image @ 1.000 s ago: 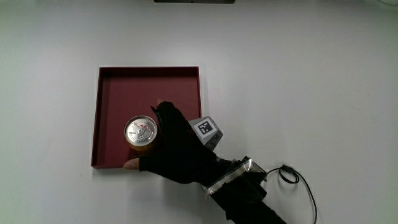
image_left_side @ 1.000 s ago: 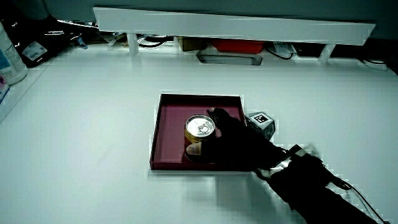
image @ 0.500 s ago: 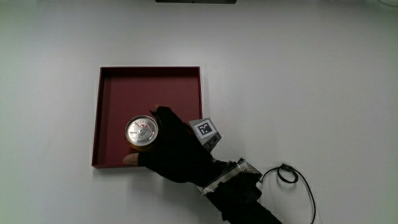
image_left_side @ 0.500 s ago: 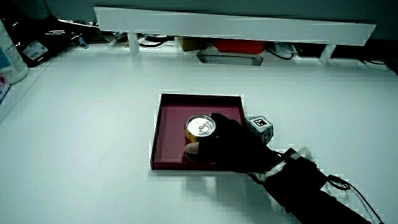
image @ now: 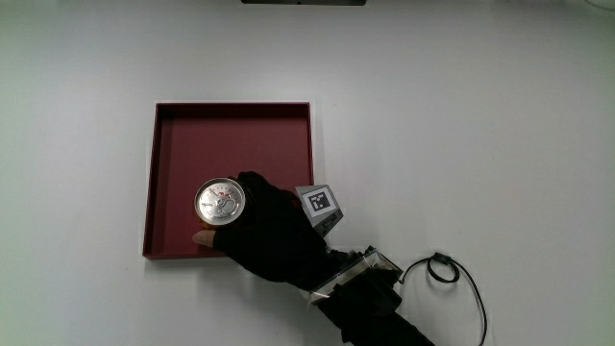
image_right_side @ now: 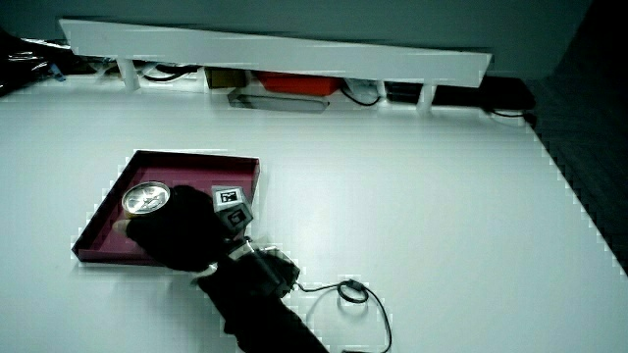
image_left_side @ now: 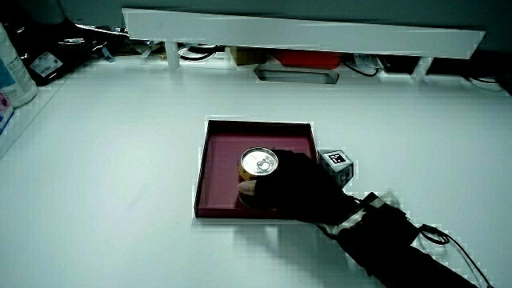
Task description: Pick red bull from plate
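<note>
A can (image: 219,201) with a silver top and gold side stands upright in the dark red square tray (image: 183,135), near the tray's edge closest to the person. The gloved hand (image: 264,231) is wrapped around the can's side, thumb showing under the can. The patterned cube (image: 320,204) sits on the hand's back, at the tray's rim. In both side views the can (image_left_side: 258,164) (image_right_side: 147,201) rises out of the tray (image_left_side: 272,132) (image_right_side: 186,162) with the hand (image_left_side: 300,192) (image_right_side: 182,230) closed on it.
A thin black cable (image: 452,279) loops on the table beside the forearm (image: 370,308). A low white partition (image_left_side: 304,36) with boxes and wires under it runs along the table's edge farthest from the person. A white bottle (image_left_side: 14,68) stands at the table's edge.
The fingers have closed further around the can. The can has stayed at about the same spot in the tray.
</note>
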The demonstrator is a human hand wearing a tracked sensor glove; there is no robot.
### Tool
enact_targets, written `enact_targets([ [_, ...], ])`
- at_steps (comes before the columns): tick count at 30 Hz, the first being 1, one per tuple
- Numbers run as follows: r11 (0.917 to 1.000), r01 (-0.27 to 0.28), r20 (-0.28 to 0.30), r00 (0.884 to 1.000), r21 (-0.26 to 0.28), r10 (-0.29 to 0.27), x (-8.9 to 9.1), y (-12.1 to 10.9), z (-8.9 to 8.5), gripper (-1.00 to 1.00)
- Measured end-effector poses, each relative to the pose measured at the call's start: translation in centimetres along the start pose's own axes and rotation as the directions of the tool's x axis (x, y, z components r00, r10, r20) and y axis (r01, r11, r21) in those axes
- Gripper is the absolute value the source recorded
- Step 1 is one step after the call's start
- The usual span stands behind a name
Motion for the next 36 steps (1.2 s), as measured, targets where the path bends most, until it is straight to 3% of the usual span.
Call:
enact_targets([
  [7, 0.9999, -0.002, 0.015, 1.0, 0.015, 0.001, -0.1, -0.2, 0.1, 0.74],
  [16, 0.9988, -0.036, -0.016, 0.999, 0.032, 0.037, 0.1, -0.5, 0.5, 0.97],
  [24, 0.994, -0.109, 0.006, 0.994, 0.003, 0.109, -3.2, -1.7, 1.6, 1.0],
  [26, 0.99, -0.141, -0.008, 0.99, -0.006, 0.141, -4.2, -2.2, 1.7, 1.0],
  [32, 0.9745, -0.22, 0.051, 0.974, -0.044, 0.222, -6.2, -3.7, 1.6, 1.0],
  [33, 0.9706, -0.235, 0.038, 0.971, -0.051, 0.237, -6.6, -4.1, 1.5, 1.0],
  [34, 0.9615, -0.268, 0.029, 0.962, -0.059, 0.27, -6.8, -4.4, 1.3, 1.0],
  [36, 0.9551, -0.286, 0.041, 0.956, -0.076, 0.29, -7.1, -4.9, 1.1, 1.0],
])
